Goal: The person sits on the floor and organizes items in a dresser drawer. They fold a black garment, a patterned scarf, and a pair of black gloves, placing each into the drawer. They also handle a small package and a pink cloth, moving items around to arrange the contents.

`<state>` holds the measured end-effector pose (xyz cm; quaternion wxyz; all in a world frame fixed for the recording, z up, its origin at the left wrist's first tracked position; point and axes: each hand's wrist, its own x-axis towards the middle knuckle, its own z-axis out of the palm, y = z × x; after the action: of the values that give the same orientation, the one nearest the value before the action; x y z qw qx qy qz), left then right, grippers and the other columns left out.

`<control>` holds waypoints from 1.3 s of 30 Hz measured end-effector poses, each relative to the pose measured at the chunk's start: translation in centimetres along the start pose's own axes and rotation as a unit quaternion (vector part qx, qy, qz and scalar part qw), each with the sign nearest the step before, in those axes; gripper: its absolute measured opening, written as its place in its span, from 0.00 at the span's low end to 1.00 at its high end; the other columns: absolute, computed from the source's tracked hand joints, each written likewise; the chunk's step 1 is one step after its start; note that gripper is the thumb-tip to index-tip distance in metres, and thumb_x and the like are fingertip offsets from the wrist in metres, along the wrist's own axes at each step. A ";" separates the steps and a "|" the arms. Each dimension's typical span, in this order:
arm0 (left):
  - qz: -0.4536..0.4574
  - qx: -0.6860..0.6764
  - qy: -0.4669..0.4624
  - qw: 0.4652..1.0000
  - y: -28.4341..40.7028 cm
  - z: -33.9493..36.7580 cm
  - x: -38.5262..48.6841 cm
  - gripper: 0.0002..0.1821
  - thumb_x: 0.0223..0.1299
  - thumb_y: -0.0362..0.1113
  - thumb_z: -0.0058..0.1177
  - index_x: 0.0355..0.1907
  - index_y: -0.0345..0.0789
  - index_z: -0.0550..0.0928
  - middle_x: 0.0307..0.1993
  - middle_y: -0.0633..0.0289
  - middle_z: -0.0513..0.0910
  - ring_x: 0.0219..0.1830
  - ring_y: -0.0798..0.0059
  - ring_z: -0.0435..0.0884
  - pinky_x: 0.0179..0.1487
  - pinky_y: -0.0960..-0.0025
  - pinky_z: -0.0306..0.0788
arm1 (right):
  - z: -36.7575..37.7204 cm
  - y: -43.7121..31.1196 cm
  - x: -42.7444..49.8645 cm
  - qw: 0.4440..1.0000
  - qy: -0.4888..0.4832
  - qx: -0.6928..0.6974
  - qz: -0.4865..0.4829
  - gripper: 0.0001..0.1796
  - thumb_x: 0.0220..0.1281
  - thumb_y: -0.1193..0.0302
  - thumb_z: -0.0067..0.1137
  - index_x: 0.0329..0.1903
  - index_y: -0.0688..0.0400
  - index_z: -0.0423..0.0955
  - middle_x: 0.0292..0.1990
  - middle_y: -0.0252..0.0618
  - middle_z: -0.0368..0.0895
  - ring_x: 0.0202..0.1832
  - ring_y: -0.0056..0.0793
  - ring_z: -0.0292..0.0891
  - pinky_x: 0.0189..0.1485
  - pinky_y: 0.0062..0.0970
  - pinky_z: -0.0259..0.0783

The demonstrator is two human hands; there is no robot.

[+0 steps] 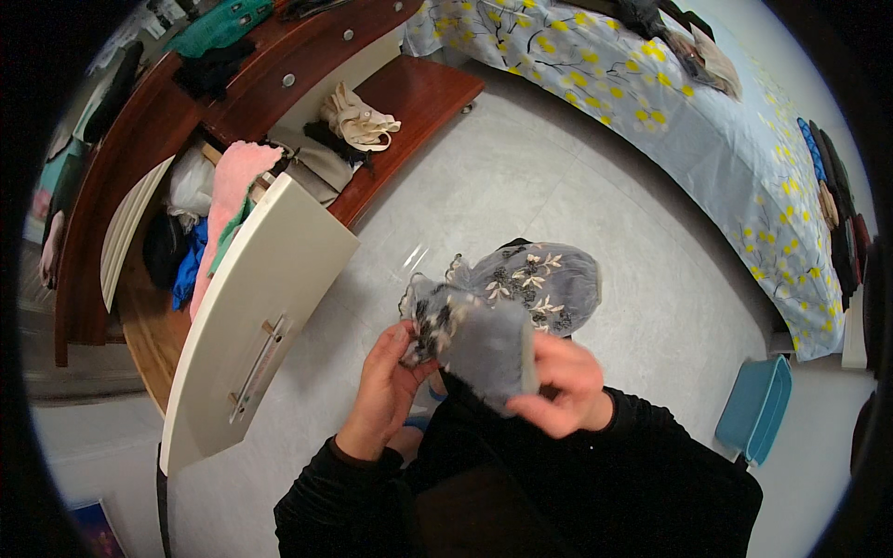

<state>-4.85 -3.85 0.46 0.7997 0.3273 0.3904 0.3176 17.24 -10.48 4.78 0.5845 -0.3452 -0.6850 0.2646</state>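
A grey sheer fabric piece with floral embroidery and a pale band (488,349) is stretched between my two hands, partly blurred. My left hand (394,383) grips its scalloped, embroidered end between thumb and fingers. The pale-banded end is pinched in my right hand (561,383). Just beyond, a second grey embroidered fabric piece (551,279), like the first, lies over something black, apparently at my lap or knees. Whether the two pieces are joined cannot be told, as my hands and the near piece cover part of it.
At left, a white cabinet door (272,307) stands open before clothes and a pink towel (234,181). Cream cloth (356,118) lies on a reddish-brown wooden shelf (418,91). A bed with a yellow-flowered cover (670,132) fills the upper right; a blue plastic bin (750,411) stands at right.
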 end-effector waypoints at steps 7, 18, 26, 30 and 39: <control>-0.179 -0.152 -0.048 0.971 0.8 1.5 -0.9 0.25 0.70 0.49 0.35 0.61 0.35 0.67 0.59 0.57 0.72 0.59 0.65 0.71 0.64 0.59 0.62 | 0.5 -0.8 -0.1 0.995 -0.053 0.045 -0.078 0.16 0.41 0.71 0.71 0.32 0.66 0.77 0.43 0.56 0.77 0.28 0.40 0.77 0.28 0.27 0.72; 0.150 0.132 0.099 0.975 1.1 4.6 -0.9 0.13 0.67 0.34 0.46 0.50 0.29 0.74 0.47 0.67 0.73 0.44 0.82 0.71 0.50 0.78 0.64 | -5.3 -2.8 -1.7 0.964 0.174 -0.189 0.066 0.03 0.44 0.82 0.55 0.24 0.71 0.74 0.38 0.56 0.80 0.36 0.36 0.78 0.36 0.27 0.72; 0.239 0.311 0.119 0.912 -1.2 3.9 6.5 0.13 0.63 0.37 0.51 0.37 0.26 0.78 0.47 0.59 0.72 0.42 0.75 0.72 0.48 0.75 0.65 | -5.8 4.0 -3.2 0.914 0.282 -0.110 0.270 0.05 0.54 0.79 0.60 0.30 0.70 0.75 0.39 0.40 0.78 0.38 0.20 0.71 0.40 0.20 0.67; 0.161 0.349 0.112 0.917 -4.0 1.2 9.3 0.11 0.65 0.36 0.49 0.43 0.31 0.75 0.46 0.64 0.73 0.45 0.79 0.71 0.52 0.75 0.64 | -5.2 6.7 -4.6 0.867 0.304 -0.059 0.390 0.07 0.53 0.77 0.63 0.29 0.66 0.74 0.33 0.32 0.75 0.33 0.16 0.68 0.36 0.17 0.66; 0.181 0.332 0.148 0.914 -4.3 4.0 7.2 0.35 0.50 0.48 0.64 0.54 0.31 0.66 0.49 0.52 0.64 0.52 0.63 0.66 0.56 0.67 0.62 | -4.6 5.7 -3.5 0.918 0.263 -0.131 0.265 0.12 0.56 0.73 0.62 0.24 0.63 0.69 0.22 0.24 0.65 0.26 0.14 0.57 0.27 0.17 0.55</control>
<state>3.10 -1.96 -3.88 0.5072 0.5879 0.5216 0.3537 23.00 -9.86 -0.96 0.6015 -0.6447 -0.4186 0.2179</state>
